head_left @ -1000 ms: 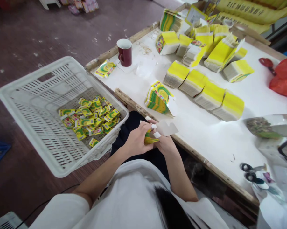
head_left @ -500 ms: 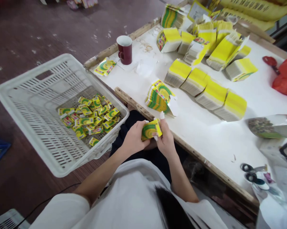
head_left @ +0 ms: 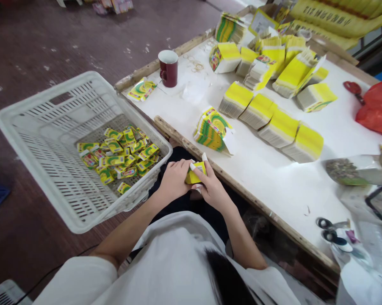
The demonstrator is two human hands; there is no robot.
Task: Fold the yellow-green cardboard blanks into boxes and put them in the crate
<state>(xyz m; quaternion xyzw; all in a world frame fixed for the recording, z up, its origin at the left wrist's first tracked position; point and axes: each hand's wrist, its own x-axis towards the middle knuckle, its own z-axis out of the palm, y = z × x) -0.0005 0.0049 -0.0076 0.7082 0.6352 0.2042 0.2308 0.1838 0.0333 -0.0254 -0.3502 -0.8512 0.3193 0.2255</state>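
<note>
We have a small yellow box (head_left: 196, 174) between our two hands, just on the near side of the white table (head_left: 267, 182). Our left hand (head_left: 175, 178) is wrapped round the box's left end. Our right hand (head_left: 215, 189) grasps its right part, thumb laid across the face, with white wraps (head_left: 204, 157) on its fingers. Just beyond, we see a fanned stack of printed cartons (head_left: 214, 130) on the table. To the left stands a white basket (head_left: 81, 227) holding a pile of similar boxes (head_left: 114, 159). Farther right runs a row of four yellow-topped stacks (head_left: 277, 126), with more bundles (head_left: 273, 55) beyond. A maroon mug (head_left: 168, 73) stands at the far left; a red bag (head_left: 377, 108) lies at the right.
</note>
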